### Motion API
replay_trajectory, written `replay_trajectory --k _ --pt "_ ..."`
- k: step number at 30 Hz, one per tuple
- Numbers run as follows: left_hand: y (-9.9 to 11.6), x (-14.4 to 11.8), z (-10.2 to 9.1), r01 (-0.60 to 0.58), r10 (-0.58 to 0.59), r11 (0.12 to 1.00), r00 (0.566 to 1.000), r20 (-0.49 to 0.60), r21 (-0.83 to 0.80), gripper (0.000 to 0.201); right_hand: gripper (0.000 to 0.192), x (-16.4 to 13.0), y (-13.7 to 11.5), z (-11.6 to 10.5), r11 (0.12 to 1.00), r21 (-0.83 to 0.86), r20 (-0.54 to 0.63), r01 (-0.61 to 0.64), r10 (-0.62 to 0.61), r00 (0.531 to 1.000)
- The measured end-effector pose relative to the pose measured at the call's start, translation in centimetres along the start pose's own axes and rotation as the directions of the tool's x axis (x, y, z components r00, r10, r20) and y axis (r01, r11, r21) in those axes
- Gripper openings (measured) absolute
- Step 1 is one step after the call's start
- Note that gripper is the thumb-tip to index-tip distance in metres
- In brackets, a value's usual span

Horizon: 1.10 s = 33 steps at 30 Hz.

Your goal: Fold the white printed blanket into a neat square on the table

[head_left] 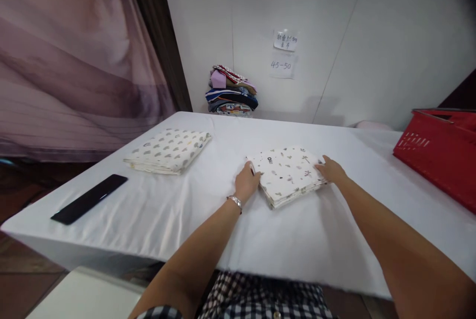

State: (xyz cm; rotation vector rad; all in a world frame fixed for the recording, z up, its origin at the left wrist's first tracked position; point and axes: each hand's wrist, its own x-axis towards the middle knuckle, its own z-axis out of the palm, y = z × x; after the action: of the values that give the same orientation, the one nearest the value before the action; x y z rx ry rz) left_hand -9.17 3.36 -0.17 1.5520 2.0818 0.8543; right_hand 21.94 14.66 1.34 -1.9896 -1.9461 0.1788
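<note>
A folded white cloth [288, 172] with a small leaf and dragonfly print lies on the white-covered table [208, 224] in front of me. My left hand [247, 181] grips its left edge, thumb on top and the other fingers partly hidden. At the opposite edge, my right hand [332, 169] pinches the right corner, with its fingertips partly tucked under. The cloth's layered near edge faces me. Further left on the table rests a second folded white cloth [169, 149], printed with grey shapes, which neither hand touches.
A flat black object [89, 199] lies near the table's left edge. A red plastic basket [442, 153] stands at the right. Behind the table, a pile of folded fabrics [232, 92] sits against the wall below paper notes [284, 53]. A pink curtain [74, 51] hangs at the left.
</note>
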Motion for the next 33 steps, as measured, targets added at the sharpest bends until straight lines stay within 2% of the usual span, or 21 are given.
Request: replay_trajectory --k 3,6,7,10,11,13,18,23,28,31,33 --pt "0.0 -0.5 0.5 -0.002 0.0 0.998 1.0 -0.026 -0.069 0.048 0.047 -1.3 -2.7 0.4 0.993 -0.032 -0.022 0.114 -0.115 0.993" --pt "-0.3 -0.6 0.5 -0.024 0.015 0.99 0.998 -0.059 -0.142 0.04 0.033 -4.3 -7.2 1.1 0.944 0.114 -0.024 0.308 -0.308 0.951" --pt "-0.4 -0.5 0.5 -0.02 0.007 0.987 0.997 -0.08 -0.157 0.035 0.029 -5.5 -8.7 1.4 0.924 0.148 -0.001 0.351 -0.355 0.935" --pt "-0.5 -0.3 0.2 0.007 -0.032 0.982 0.991 -0.129 -0.187 0.024 0.025 -9.0 -12.7 1.5 0.806 0.331 0.041 0.491 -0.532 0.845" --pt "-0.6 -0.2 0.1 0.004 -0.03 0.981 0.991 -0.13 -0.193 0.02 0.025 -10.0 -13.6 1.4 0.775 0.358 0.052 0.52 -0.573 0.818" --pt "-0.7 -0.3 -0.2 -0.02 -0.002 0.981 0.994 -0.11 -0.194 0.017 0.024 -11.6 -14.7 1.0 0.76 0.349 0.072 0.548 -0.605 0.793" --pt "-0.8 -1.1 -0.5 -0.055 0.051 0.981 0.998 -0.026 -0.188 0.023 0.02 -13.7 -14.1 1.1 0.799 0.215 0.104 0.562 -0.591 0.8" --pt "-0.1 -1.9 -0.5 -0.066 0.077 0.969 0.996 0.036 -0.238 0.026 0.013 -14.0 -13.1 1.6 0.792 0.241 0.11 0.561 -0.597 0.795" --pt "0.5 -2.9 -1.0 0.021 0.049 0.936 0.981 0.19 -0.351 0.032 0.012 -14.2 -13.0 1.4 0.773 0.217 0.101 0.596 -0.625 0.774" --pt "0.7 -3.4 -1.2 0.088 0.034 0.908 0.959 0.283 -0.41 0.032 0.011 -14.3 -12.9 1.2 0.755 0.185 0.107 0.63 -0.652 0.75" --pt "0.7 -3.6 -1.3 0.14 0.027 0.881 0.939 0.343 -0.452 0.031 0.015 -14.3 -12.8 1.1 0.757 0.194 0.117 0.625 -0.65 0.751"
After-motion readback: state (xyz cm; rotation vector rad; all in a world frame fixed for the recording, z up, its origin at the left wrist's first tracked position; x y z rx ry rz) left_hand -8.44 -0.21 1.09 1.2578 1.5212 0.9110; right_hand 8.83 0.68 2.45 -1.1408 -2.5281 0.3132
